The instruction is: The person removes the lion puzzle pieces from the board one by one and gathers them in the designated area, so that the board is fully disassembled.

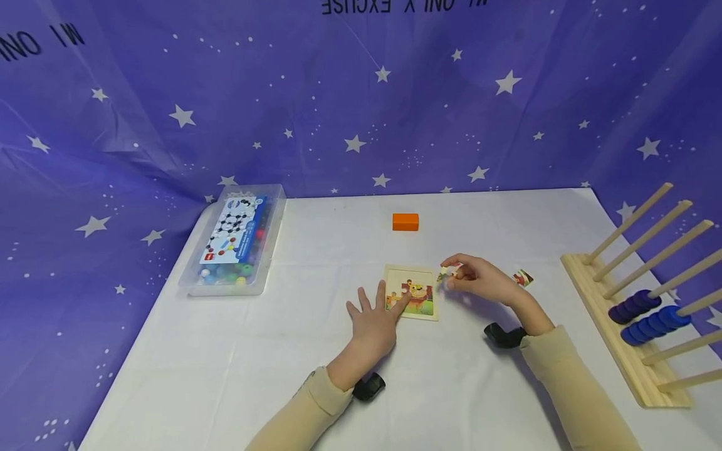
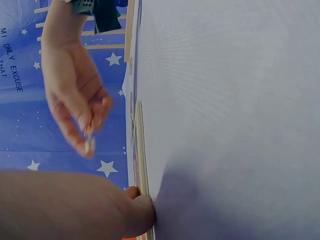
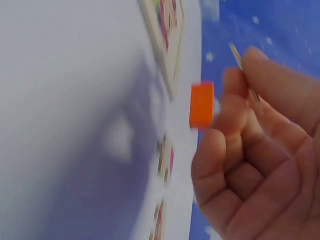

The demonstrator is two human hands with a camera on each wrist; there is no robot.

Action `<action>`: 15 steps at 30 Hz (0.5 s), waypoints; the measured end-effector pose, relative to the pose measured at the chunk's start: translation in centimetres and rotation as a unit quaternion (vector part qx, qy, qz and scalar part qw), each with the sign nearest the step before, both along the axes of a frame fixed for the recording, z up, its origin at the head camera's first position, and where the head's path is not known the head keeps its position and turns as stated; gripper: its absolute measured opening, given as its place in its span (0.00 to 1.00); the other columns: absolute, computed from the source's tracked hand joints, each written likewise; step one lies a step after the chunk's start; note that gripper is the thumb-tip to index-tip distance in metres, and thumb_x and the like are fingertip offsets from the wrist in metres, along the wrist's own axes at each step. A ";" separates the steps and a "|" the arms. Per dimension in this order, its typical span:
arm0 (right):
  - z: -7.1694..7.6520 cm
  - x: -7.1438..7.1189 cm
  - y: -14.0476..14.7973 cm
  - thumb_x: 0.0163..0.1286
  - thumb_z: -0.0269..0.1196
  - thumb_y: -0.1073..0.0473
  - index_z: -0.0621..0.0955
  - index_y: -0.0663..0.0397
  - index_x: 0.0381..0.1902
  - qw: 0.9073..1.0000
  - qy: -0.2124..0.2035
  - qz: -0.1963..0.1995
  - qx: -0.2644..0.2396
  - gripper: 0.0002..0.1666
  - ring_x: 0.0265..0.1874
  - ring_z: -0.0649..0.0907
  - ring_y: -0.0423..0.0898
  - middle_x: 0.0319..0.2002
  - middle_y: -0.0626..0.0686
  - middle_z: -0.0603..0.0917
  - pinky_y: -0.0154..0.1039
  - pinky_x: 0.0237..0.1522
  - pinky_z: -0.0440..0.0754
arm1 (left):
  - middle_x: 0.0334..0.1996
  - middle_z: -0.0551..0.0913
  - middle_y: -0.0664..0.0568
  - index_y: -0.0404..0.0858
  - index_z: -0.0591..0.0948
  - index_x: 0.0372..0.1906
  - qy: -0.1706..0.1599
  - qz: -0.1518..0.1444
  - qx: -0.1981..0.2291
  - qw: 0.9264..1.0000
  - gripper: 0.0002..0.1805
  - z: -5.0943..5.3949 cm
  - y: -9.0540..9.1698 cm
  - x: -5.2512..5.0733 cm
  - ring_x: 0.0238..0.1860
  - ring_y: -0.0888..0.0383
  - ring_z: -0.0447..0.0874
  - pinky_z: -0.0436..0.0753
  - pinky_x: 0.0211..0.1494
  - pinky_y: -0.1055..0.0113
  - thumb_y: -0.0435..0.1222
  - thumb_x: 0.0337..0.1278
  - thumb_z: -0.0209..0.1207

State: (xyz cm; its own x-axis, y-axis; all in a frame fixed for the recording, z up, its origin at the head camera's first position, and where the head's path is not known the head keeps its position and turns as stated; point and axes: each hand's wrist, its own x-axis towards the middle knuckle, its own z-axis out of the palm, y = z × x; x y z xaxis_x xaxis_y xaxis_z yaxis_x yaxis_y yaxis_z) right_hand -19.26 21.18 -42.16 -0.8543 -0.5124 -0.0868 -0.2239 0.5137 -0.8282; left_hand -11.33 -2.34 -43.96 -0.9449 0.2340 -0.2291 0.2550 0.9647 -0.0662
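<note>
on the white bench (image 1: 333,244), a shallow wooden puzzle tray (image 1: 394,276) lies flat, part of its animal picture in place and the upper-left part bare wood. taking the tray as the dial's centre in the head view, the left hand (image 1: 372,326) is at 8 o'clock, fingers spread and released, touching the tray. the right hand (image 1: 482,279) is near 3 o'clock, raised off the bench, its fingers grasping a thin puzzle piece (image 1: 449,272) in a pinch beside the tray. a loose piece (image 1: 523,277) lies farther out at 3 o'clock.

an orange block (image 1: 405,222) sits at 12 o'clock. between 9 and 10 is a clear plastic box (image 1: 274,241) of coloured balls; its label (image 1: 231,228) shows molecule models and a small red logo, the lettering too small to read. between 3 and 4 stands a wooden peg stand (image 1: 592,313) with purple rings (image 1: 634,307) and blue rings (image 1: 656,326).

the starry curtain (image 1: 316,113) carries black lettering: the left wrist view reads "mi only excuse", with "that" below.
</note>
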 end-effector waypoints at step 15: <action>-0.9 1.3 2.3 0.57 0.66 0.56 0.77 0.54 0.52 0.992 0.004 0.015 0.125 0.23 0.22 0.71 0.43 0.28 0.51 0.73 0.38 0.29 0.67 | 0.70 0.47 0.44 0.69 0.51 0.68 0.006 -0.004 0.007 1.000 0.34 0.0 -0.1 0.0 0.63 0.32 0.50 0.59 0.54 0.37 0.37 0.64 0.46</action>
